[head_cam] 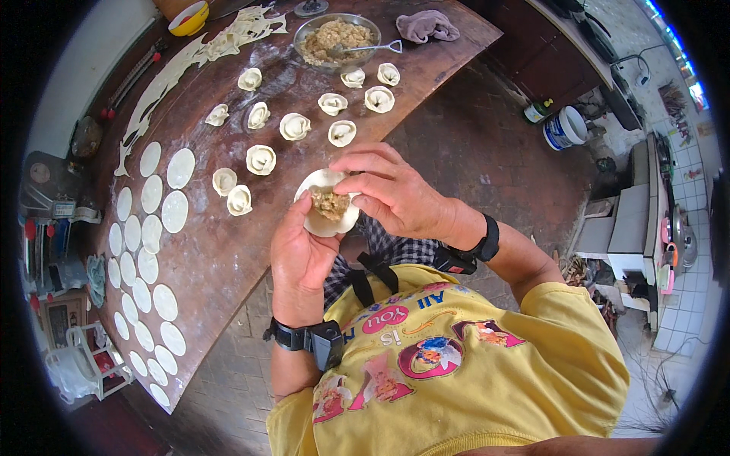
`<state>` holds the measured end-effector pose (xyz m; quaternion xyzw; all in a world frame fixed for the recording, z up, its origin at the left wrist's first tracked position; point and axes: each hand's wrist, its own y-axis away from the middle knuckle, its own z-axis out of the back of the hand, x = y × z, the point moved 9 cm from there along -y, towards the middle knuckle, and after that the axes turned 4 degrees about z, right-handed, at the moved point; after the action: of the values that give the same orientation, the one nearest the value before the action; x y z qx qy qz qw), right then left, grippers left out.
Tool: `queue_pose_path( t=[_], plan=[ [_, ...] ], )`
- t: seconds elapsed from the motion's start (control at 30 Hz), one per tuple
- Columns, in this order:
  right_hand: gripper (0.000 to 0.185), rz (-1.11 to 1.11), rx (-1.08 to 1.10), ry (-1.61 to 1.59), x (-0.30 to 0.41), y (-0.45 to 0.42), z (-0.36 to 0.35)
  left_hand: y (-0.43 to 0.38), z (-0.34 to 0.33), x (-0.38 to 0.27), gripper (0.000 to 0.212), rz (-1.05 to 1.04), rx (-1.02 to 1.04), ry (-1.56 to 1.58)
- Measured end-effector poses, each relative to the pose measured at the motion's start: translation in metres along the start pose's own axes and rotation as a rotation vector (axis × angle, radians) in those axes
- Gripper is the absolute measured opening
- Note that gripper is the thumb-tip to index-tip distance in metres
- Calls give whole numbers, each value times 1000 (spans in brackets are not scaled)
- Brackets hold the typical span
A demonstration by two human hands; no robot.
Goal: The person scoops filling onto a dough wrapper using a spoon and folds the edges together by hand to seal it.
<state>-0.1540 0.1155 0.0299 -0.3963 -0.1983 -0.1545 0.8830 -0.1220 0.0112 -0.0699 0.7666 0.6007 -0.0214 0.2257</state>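
Observation:
A round dough wrapper (324,226) with a lump of filling (329,204) in its middle lies in my left hand (302,245), the thumb over its near edge. The fingers of my right hand (393,191) pinch the wrapper's far and right edge. Beyond my hands several folded dumplings (295,126) stand apart on the floured wooden table (228,256). Flat round wrappers (174,211) lie in rows at the left. A metal bowl (376,34) of filling, with a spoon (365,48) resting in it, sits at the table's far side.
Dough scraps (154,97) stretch along the far left of the table, near a yellow bowl (190,20). A crumpled purple cloth (426,26) lies near the far right corner. A white bucket (564,128) and a green bottle (538,110) stand on the brick floor.

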Motion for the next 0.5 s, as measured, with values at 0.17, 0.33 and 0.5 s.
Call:
queue_pose_path(
  t=[0.17,0.33,0.5],
  plan=[
    [25,-2,2,25,0,4,3,2,-5,-3,33,-29,-20,-35],
    [28,73,-9,129,10,7,9,2,-1,1,30,22,-15,15],
    [25,133,-12,130,14,11,8,0,4,10,28,56,-85,-164]
  ],
)
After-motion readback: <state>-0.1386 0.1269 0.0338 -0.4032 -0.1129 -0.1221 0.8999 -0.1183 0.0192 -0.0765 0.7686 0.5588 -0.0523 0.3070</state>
